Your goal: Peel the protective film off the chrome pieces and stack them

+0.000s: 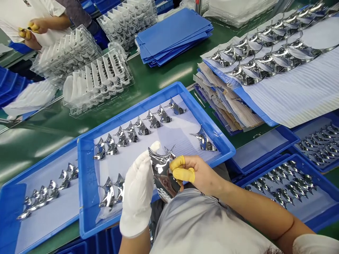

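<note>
Above the blue tray (137, 106), the right grip (189, 173) pinched the chrome piece (161, 169) at its edge (stiff, slippery), the gloved left grip (137, 190) flat against it

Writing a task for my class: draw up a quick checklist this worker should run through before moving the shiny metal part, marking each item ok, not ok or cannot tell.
1. Left hand wears a white fabric glove: ok.
2. Right hand has yellow rubber finger cots on the fingers at the part: ok.
3. Mirror-chrome curved metal part sits between both hands: ok.
4. Bare right skin stays off the chrome: cannot tell.
5. Chrome surface is free of scratches: cannot tell, reflections hide it.
6. Blue plastic tray with a white liner lies beneath the hands: ok.
</note>
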Available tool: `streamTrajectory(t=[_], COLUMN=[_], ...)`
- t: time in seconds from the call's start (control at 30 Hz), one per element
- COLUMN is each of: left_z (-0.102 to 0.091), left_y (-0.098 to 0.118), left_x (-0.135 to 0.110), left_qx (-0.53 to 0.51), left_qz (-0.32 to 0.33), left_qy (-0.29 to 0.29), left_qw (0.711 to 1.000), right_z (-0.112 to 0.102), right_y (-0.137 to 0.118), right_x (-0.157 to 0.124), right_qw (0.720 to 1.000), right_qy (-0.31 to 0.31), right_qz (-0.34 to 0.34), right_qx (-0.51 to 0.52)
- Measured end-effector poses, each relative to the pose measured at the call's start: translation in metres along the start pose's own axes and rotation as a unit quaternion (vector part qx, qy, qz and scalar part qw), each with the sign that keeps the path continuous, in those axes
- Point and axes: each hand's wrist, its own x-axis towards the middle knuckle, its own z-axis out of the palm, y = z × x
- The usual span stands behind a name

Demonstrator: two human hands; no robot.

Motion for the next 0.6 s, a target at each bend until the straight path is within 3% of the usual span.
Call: streamTrajectory(t=[0.2, 0.4, 0.5, 0.6], left_z=[-0.002, 0.005, 0.006, 0.002], left_y=[-0.003, -0.006, -0.004, -0.009], left_x=[0.001, 0.002, 0.003, 0.004], left_qx=[0.037, -0.010, -0.003, 0.018], left_qz=[0.023, -0.029, -0.026, -0.014], left_qy=[0.013, 0.010, 0.001, -0.029], left_qw=[0.999, 0.999, 1.000, 0.999], right_z=[0.000, -0.001, -0.003, -0.012], right_y=[-0.001, 0.000, -0.001, -0.013], right_x=[0.000, 0.000, 0.000, -0.005], right_qw=[1.000, 1.000, 0.999, 0.994], right_qy=[-0.011, -0.003, 0.014, 0.033], right_qz=[-0.015, -0.008, -0.005, -0.051], right_qx=[0.010, -0.006, -0.032, -0.087])
